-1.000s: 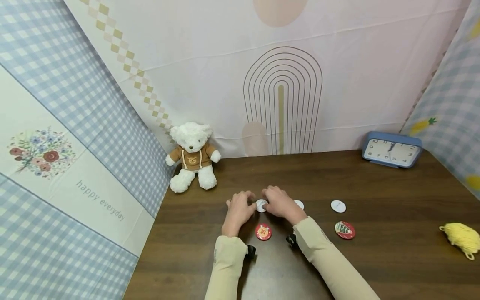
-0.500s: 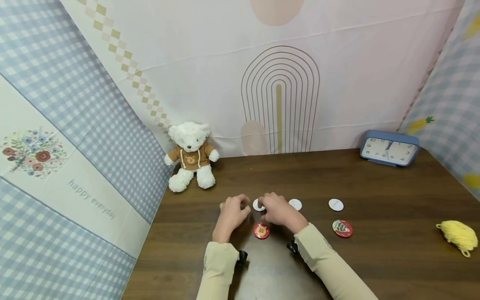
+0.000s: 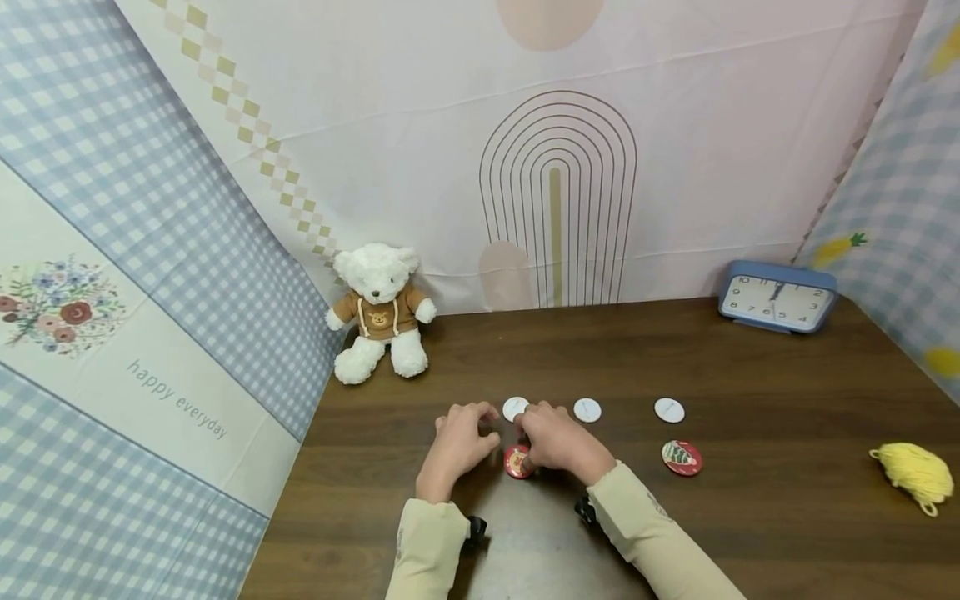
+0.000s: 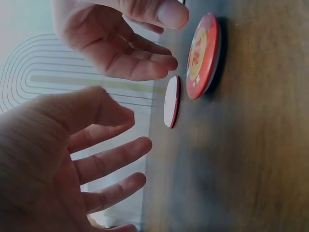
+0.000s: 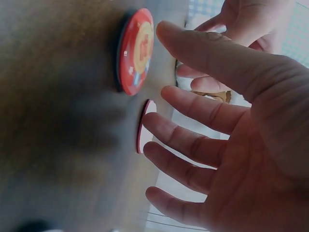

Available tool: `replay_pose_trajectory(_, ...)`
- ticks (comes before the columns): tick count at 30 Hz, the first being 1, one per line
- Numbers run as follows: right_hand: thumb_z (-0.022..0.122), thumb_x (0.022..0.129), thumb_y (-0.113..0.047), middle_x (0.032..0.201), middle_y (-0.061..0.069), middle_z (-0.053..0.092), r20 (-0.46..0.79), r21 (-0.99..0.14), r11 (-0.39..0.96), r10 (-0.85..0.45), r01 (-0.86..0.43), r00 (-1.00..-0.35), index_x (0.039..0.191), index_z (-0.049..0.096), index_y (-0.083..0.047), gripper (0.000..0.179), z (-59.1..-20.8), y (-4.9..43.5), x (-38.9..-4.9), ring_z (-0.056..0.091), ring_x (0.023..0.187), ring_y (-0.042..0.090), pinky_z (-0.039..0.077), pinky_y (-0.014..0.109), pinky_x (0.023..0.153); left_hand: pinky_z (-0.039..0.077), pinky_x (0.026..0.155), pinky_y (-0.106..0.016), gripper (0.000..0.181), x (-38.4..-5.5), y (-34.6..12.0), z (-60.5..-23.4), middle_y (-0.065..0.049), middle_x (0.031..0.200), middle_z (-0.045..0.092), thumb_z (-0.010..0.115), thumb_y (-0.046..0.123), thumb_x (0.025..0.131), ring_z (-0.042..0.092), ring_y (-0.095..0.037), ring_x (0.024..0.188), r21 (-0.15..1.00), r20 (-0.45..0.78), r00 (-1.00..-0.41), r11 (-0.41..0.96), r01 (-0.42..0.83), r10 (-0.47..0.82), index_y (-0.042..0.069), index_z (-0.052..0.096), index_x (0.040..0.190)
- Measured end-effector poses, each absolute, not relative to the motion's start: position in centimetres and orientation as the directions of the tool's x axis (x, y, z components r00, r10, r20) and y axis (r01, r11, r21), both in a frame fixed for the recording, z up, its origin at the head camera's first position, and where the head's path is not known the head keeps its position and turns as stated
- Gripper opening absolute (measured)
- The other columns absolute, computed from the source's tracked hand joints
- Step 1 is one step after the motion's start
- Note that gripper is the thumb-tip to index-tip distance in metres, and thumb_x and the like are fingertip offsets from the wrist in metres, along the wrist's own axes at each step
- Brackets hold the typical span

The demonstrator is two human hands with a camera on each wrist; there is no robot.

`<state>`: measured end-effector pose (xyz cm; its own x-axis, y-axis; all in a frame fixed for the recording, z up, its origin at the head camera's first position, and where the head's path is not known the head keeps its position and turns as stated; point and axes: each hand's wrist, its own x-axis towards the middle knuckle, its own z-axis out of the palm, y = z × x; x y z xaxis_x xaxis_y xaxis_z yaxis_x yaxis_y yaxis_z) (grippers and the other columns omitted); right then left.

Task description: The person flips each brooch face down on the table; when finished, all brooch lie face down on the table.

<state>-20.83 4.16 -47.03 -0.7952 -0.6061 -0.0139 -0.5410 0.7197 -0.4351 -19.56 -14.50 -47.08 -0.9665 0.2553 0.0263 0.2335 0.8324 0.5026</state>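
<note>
A round red badge with a gold centre lies face up on the dark wooden table. My right hand hovers at its right side, fingers spread and thumb near its rim; the right wrist view shows the badge beside the thumb, not gripped. To the left my left hand is held with loosely bent fingers apart, nothing between them; in its wrist view the badge sits beyond the fingertips. Just behind, a white-backed badge lies flat, close to the right fingertips.
Two more white-backed badges, one in the middle and one farther right, lie in the same row. A red badge with a tree is in front. A teddy bear, blue clock and yellow yarn stand around.
Both hands have come away from the white-backed badge and moved toward me, down to the red badge. The left hand has also shifted left. The view has turned slightly right.
</note>
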Motion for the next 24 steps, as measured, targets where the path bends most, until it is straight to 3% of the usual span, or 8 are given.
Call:
replay_pose_trajectory(12, 0.093, 0.06, -0.013, 0.077, -0.003, 0.052, -0.022, -0.446, 0.725, -0.596, -0.525, -0.803, 0.075, 0.062, -0.012, 0.034, -47.5, 4.2, -20.3, 0.049, 0.08, 0.024, 0.039, 0.048, 0.072, 0.035, 0.085, -0.059, 0.033, -18.6, -14.2, -47.4, -0.004, 0.099, 0.062, 0.087, 0.014, 0.073, 0.051, -0.032, 0.101, 0.488, -0.062, -0.939, 0.831, 0.267, 0.338, 0.013, 0.072, 0.103)
replay_pose_trajectory(24, 0.094, 0.056, -0.014, 0.082, -0.002, 0.052, 0.01, -0.4, 0.725, -0.608, -0.561, -0.794, 0.075, 0.063, -0.016, 0.037, -48.0, 4.2, -19.9, 0.05, 0.085, 0.024, 0.04, 0.048, 0.074, 0.033, 0.087, -0.063, 0.032, -17.3, -14.0, -47.9, -0.009, 0.114, 0.057, 0.089, 0.014, 0.071, 0.048, -0.038, 0.11, 0.495, -0.077, -0.94, 0.831, 0.254, 0.333, 0.017, 0.071, 0.097)
